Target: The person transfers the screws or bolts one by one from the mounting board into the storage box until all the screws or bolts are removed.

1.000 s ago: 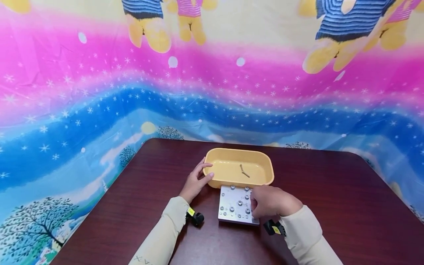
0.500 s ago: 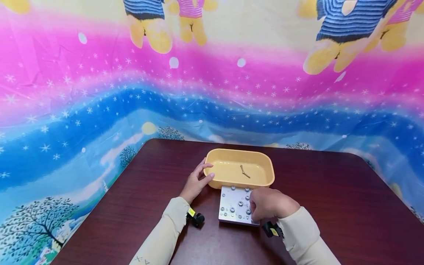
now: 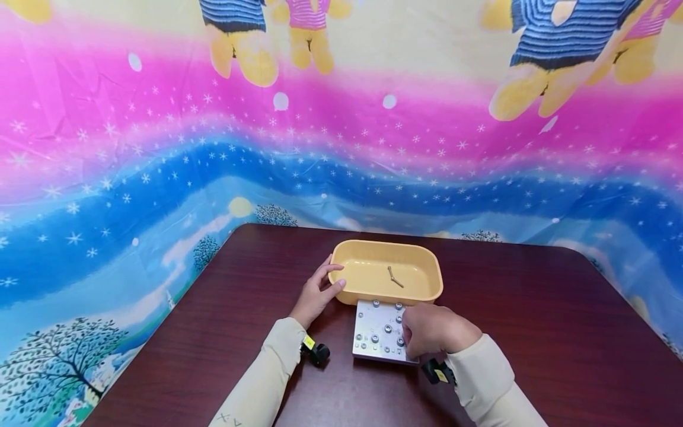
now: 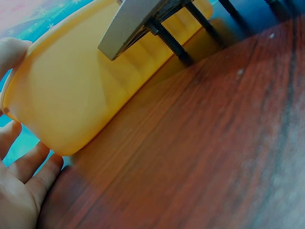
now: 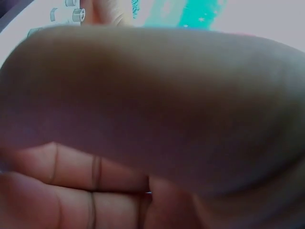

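Observation:
My left hand (image 3: 315,295) holds the left end of a yellow plastic basin (image 3: 368,295), with fingertips over its rim. In the left wrist view, more fingers (image 4: 45,177) lie by the outer wall. A square silver metal plate (image 3: 368,323) stands in front of the basin, bearing several socket-head screws (image 3: 388,328). Threaded shanks (image 4: 169,40) stick out beneath it. My right hand (image 3: 440,328) is at the plate's right edge, fingers curled. Whatever lies between its fingertips is hidden; the right wrist view shows mostly blurred hand and curled fingers (image 5: 114,176).
Inside the basin lie small brass-coloured screw-like pieces (image 3: 395,277), end to end. A dark red-brown wooden table (image 3: 533,308) carries everything. Behind it hangs a printed cloth backdrop (image 3: 341,154). Wrist cameras are strapped by the left cuff (image 3: 316,353) and right cuff (image 3: 437,371).
My right wrist has shifted slightly left, the hand still at the plate's right edge. The left hand, basin and plate look nearly unchanged.

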The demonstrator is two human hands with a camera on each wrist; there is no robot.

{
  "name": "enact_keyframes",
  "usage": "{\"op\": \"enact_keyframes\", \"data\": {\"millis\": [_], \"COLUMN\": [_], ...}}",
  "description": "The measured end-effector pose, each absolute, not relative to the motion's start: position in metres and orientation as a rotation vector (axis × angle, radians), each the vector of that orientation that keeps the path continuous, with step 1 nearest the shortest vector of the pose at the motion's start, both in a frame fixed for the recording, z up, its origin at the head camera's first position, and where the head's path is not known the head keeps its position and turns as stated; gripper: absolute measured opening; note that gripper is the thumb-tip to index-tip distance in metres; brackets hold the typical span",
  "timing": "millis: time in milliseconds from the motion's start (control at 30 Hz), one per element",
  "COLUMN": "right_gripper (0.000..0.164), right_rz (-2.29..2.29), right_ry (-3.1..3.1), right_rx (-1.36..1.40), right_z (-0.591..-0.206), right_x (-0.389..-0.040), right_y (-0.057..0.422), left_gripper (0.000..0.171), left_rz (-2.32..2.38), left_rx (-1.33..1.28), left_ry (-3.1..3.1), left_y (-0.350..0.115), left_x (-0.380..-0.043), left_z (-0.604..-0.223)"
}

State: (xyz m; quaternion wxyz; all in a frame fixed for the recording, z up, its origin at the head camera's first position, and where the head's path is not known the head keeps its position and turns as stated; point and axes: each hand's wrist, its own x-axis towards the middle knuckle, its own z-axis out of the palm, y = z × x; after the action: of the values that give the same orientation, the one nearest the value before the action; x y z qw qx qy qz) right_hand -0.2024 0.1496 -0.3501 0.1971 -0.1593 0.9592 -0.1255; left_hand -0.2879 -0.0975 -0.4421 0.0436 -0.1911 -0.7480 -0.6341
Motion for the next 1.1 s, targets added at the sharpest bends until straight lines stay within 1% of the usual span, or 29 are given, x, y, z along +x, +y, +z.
{"op": "enact_keyframes", "data": {"millis": [300, 500, 867, 1100], "right_gripper": [0.025, 0.027, 0.024, 0.02], "right_rz": [-0.312, -0.337, -0.345, -0.382], "right_ry": [2.736, 2.724, 2.708, 2.73], "right_rx": [-0.474, -0.435, -0.401, -0.433], "right_z": [-0.3519, -0.3503, -0.347, -0.3437], "right_x": [-0.202, -0.2015, -0.2008, -0.199], "right_y": [0.149, 0.1482, 0.1492, 0.153], "left_gripper": [0.044, 0.043, 0.045, 0.044], "left_rz": [-1.924, -1.915, -1.929, -1.92], "left_rx": [-0.566, -0.558, -0.565, -0.556], "left_ry": [-2.306, -2.31, -2.313, -2.326], "left_y": [-0.0975, -0.0971, -0.0976, -0.0972], "left_x": [-0.2859, -0.2858, -0.2852, -0.2851], "left_z": [-0.4412, -0.4403, -0.4395, -0.4378]}}
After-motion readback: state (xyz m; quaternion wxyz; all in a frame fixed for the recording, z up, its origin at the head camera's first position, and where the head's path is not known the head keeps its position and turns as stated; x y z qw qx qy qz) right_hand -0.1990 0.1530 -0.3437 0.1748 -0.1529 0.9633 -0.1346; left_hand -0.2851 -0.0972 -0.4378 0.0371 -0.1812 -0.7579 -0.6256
